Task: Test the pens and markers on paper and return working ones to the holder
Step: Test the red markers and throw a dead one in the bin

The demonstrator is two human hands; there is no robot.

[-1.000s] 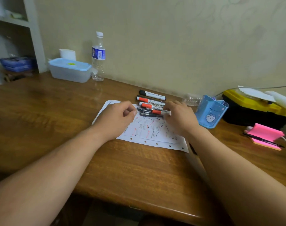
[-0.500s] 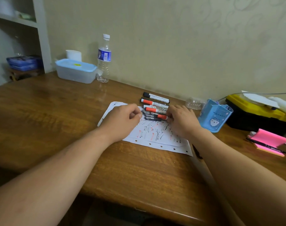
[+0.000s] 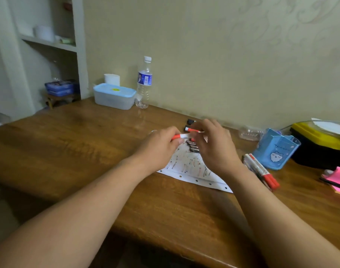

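While left hand point(image 3: 159, 147) grips red marker point(image 3: 182, 135) mid-frame above paper point(image 3: 186, 169), right hand point(image 3: 215, 146) pinches its other end, apparently cap. Pull cap straight off, barrel level, tip clear of fingers. Stroke on bare patch of paper. Blue holder point(image 3: 275, 149) stands right of paper on bench point(image 3: 87, 151).

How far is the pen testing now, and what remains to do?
Done: the paper carries many test strokes; some markers lie beside the blue holder, none visibly inside it. In hand: left hand and right hand hold one red marker between them. Left: more markers wait behind the hands, likely untested.
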